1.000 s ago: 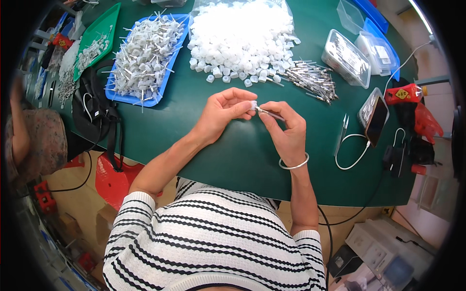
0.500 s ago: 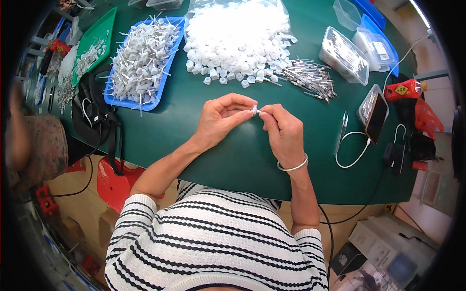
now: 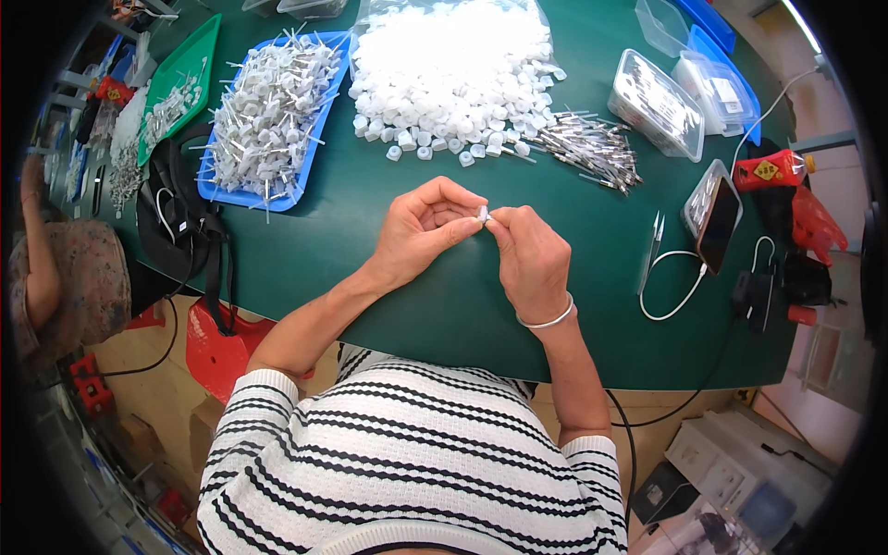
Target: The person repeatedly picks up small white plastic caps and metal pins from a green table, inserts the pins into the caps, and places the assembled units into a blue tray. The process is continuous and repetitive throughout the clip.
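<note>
Over the green table, my left hand (image 3: 413, 231) pinches a small white plastic cap (image 3: 483, 214) between thumb and fingertips. My right hand (image 3: 535, 254) is closed right beside it, thumb and forefinger on the thin rod at the cap's side; the fingertips hide most of that rod. Beyond my hands lies a large heap of white plastic caps (image 3: 449, 79) spilling from a clear bag. To its right is a pile of thin metal rods (image 3: 592, 151). A blue tray (image 3: 289, 196) at the left is heaped with caps that have rods in them.
On the right are tweezers (image 3: 653, 248), a phone (image 3: 718, 227) on a clear box, a white cable (image 3: 683, 308), clear tubs (image 3: 657, 104) and a red bottle (image 3: 772, 170). A black bag (image 3: 173, 217) and green tray (image 3: 199, 55) are on the left. Another person (image 3: 69, 282) sits far left.
My right hand has shifted slightly left, closing up to the cap, so the rod that showed between the hands is now mostly covered. My left hand is nearly still. The person at left moved an arm.
</note>
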`<state>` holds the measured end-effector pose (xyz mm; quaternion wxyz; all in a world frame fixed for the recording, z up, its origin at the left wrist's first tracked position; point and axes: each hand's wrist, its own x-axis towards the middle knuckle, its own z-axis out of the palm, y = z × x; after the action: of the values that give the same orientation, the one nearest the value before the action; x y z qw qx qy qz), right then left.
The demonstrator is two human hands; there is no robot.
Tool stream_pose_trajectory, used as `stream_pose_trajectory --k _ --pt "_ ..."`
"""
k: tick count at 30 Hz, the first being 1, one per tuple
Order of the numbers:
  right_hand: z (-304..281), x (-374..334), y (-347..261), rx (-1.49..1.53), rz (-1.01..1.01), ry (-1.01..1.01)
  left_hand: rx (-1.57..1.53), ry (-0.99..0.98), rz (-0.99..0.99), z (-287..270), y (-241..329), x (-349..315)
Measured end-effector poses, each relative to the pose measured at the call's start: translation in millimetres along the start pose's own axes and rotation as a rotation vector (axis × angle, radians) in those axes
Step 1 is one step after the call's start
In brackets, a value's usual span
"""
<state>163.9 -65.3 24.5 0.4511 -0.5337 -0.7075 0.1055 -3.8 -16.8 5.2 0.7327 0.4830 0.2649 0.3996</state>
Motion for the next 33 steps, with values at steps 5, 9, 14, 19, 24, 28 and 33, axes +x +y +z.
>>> stream_pose_trajectory --k 5,9,14,19,24,28,33 --pt "-1 -1 4 0.366 0.242 -0.061 0.105 0.016 0.131 7 8 0" --pt "-8 -2 11 0.577 0.407 -0.202 0.124 0.02 0.152 9 14 -2" --pt "-6 -4 14 0.756 0.403 -0.204 0.147 -0.05 0.212 6 9 -2" --pt "-6 -6 17 0.808 0.391 -0.252 0.392 -0.072 0.32 3 12 -4" --pt "-6 -7 29 0.954 0.465 -0.351 0.563 -0.06 0.361 6 23 -3" --pt "-7 -5 33 1.137 0.505 -0.412 0.524 -0.029 0.308 10 34 -5" --pt "-9 -5 33 1.166 0.513 -0.524 0.789 -0.091 0.555 6 44 0"
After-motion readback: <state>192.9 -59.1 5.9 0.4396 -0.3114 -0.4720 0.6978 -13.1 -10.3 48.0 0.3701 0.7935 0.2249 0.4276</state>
